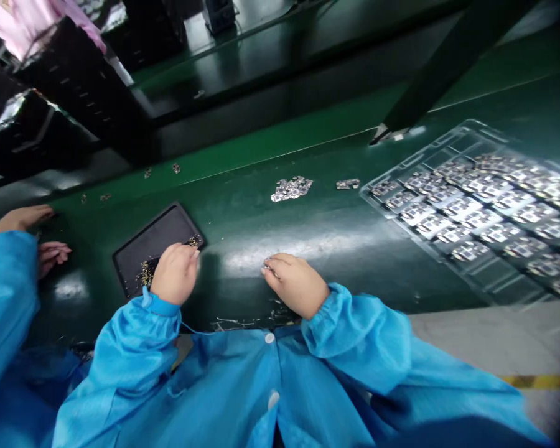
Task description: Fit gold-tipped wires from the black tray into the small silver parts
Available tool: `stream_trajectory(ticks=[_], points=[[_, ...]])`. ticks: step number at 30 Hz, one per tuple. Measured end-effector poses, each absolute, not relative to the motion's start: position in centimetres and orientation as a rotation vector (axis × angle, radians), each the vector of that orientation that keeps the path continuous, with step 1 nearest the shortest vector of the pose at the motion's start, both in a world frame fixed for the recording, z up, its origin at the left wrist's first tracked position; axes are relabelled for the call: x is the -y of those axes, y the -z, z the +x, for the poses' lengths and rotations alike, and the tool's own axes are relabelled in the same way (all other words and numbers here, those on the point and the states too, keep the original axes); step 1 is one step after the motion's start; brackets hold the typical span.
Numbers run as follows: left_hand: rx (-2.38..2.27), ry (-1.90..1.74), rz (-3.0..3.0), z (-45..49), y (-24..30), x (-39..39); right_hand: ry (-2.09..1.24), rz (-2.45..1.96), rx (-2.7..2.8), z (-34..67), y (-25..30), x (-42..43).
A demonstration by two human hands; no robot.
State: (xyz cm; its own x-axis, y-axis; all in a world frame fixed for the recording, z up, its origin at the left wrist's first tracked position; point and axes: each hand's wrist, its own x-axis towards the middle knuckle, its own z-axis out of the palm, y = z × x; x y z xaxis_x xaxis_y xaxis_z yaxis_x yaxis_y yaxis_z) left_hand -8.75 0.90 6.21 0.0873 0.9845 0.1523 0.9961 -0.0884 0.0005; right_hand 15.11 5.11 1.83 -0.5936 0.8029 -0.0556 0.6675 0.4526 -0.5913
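My left hand [175,274] is over the right side of a shallow black tray [165,227], its fingers closed near the corner. Whatever they hold, if anything, is too small to make out. Small gold-coloured parts [145,272] lie in the tray beside the hand, with more at the corner by the fingertips. Over the green bench my right hand [298,283] has thumb and fingers pinched together. A tiny bright bit shows at those fingertips, but its kind is unclear. Beyond the right hand lies a small pile of little circuit boards [292,188].
A single board [347,184] lies beside a clear plastic tray [401,163] with rows of boards at right. A dark post [429,81] meets the bench behind it. At left are a co-worker's hands [23,218] and blue sleeve. Loose small parts [176,168] lie further back.
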Motion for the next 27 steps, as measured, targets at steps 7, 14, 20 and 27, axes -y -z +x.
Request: stream_trajectory(ticks=[7,14,20,27], points=[[1.749,0.36,-2.494,-5.1,-6.0,-0.8,-1.526,-1.338,1.909,14.2,-4.8,-6.1],[1.691,0.37,-2.528,-2.8,-4.6,-0.6,-1.697,-1.434,1.778,15.6,-3.3,-5.4],[1.746,0.511,-2.598,0.5,-2.3,0.6,-2.224,-1.597,1.135,16.0,-2.5,-4.2],[1.976,0.381,-2.438,1.1,-0.1,0.6,-1.863,-1.552,0.728,15.7,-1.5,-5.0]])
